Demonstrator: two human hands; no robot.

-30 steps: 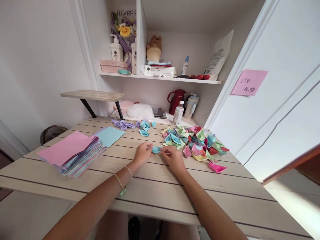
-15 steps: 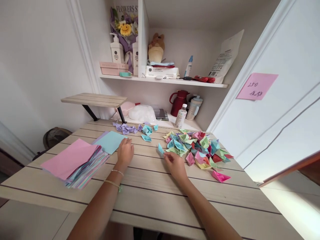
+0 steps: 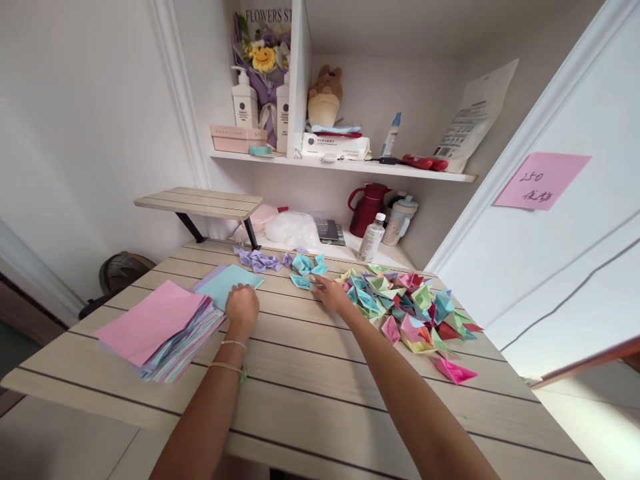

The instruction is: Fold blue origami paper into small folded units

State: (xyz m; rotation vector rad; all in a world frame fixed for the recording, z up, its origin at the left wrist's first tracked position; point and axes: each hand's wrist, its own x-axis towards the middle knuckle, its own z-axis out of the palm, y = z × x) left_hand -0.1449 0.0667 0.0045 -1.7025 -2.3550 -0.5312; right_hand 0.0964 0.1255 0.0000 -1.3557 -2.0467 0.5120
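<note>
My left hand (image 3: 243,305) rests with curled fingers at the near right part of a light blue paper stack (image 3: 225,281); its fingertips are hidden, so I cannot tell whether they pinch a sheet. At the back middle of the table, my right hand (image 3: 330,293) reaches with its fingers pinched on a small blue paper boat (image 3: 319,268). Beside it sit more blue folded boats (image 3: 301,282). Purple folded papers (image 3: 260,261) lie to their left. Under my right forearm's far side spreads a heap of multicoloured paper boats (image 3: 420,303).
A thick pile of coloured sheets topped with pink (image 3: 155,317) lies at left. A small raised shelf (image 3: 200,200) stands at the back left. Behind the table are a clear bottle (image 3: 371,240), a red jug (image 3: 369,208) and a cup (image 3: 400,220). One pink boat (image 3: 455,371) lies near the right edge.
My right hand has carried the blue paper boat away and left to the other blue boats. My left hand has drawn slightly nearer and its fingers have curled in. The view has shifted a little.
</note>
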